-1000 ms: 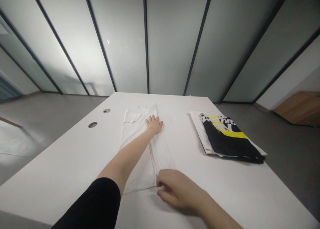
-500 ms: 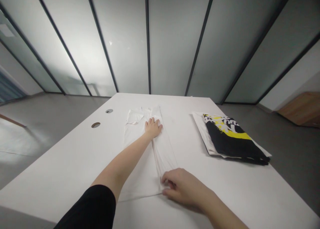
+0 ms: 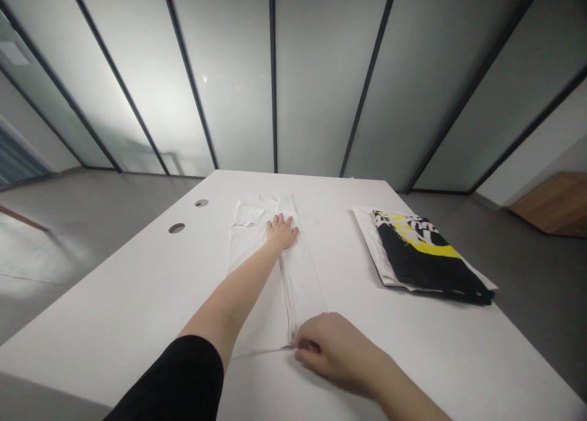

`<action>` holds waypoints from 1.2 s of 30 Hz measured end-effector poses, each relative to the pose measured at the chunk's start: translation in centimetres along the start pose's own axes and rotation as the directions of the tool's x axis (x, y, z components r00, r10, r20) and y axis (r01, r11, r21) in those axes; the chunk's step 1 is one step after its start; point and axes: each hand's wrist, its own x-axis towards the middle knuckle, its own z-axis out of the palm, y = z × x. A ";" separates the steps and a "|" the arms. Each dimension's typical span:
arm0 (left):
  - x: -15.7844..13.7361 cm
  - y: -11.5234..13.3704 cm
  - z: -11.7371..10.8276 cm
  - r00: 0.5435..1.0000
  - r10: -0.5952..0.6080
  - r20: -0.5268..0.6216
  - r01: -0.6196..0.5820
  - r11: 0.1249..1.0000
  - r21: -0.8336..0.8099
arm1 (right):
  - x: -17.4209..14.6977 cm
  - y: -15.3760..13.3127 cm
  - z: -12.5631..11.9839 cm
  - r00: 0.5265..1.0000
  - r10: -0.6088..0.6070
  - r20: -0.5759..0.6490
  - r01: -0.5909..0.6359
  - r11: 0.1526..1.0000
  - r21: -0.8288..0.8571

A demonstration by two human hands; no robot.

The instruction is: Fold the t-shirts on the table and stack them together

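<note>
A white T-shirt [image 3: 259, 298] lies on the white table, its right side folded inward in a long strip and a sleeve-like flap turned over at its far left. My left hand [image 3: 282, 231] rests flat on the far part of the shirt, fingers spread. Down at the near hem, my right hand [image 3: 328, 347] has its fingers and thumb curled together at the corner of the folded strip. The fingertips pinch the cloth there, though the exact grip is partly hidden. My left forearm covers some of the shirt's middle.
On the table's right side lies a stack of folded clothes [image 3: 426, 256], black with a yellow and white print on top of white. Two round holes pierce the table [image 3: 114, 323] at the left. Frosted glass panels [image 3: 316, 78] stand behind it.
My right hand has shifted slightly left with the hem corner, and the folded strip's edge now runs straighter. My left hand stays pressed in the same spot.
</note>
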 end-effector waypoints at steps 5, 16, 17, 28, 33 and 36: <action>-0.1 0.1 -0.1 1.000 0.002 0.008 -0.002 1.000 0.025 | 1.1 0.7 1.8 0.978 -0.038 -0.205 0.022 0.996 -0.082; 0.4 1.4 -1.5 0.998 -0.029 0.053 0.021 0.989 0.145 | 0.2 0.3 1.1 0.948 -0.316 -0.025 0.317 0.945 0.080; 0.5 1.9 -1.6 0.999 -0.033 0.028 0.028 0.988 0.154 | 0.4 0.3 1.1 0.950 -0.300 -0.089 0.305 0.951 0.056; -1.5 4.3 0.7 0.998 0.040 0.042 -0.047 0.984 0.171 | 0.4 0.1 1.8 0.963 -0.269 -0.034 0.271 0.954 0.130; -4.5 4.0 0.5 0.975 0.199 0.098 -0.213 0.964 0.162 | 0.6 0.9 1.5 0.939 -0.277 -0.206 0.326 0.908 0.263; -8.0 3.5 0.6 0.943 0.311 0.115 -0.325 0.936 0.133 | 1.2 2.5 1.5 0.863 -0.202 -0.463 0.343 0.907 0.245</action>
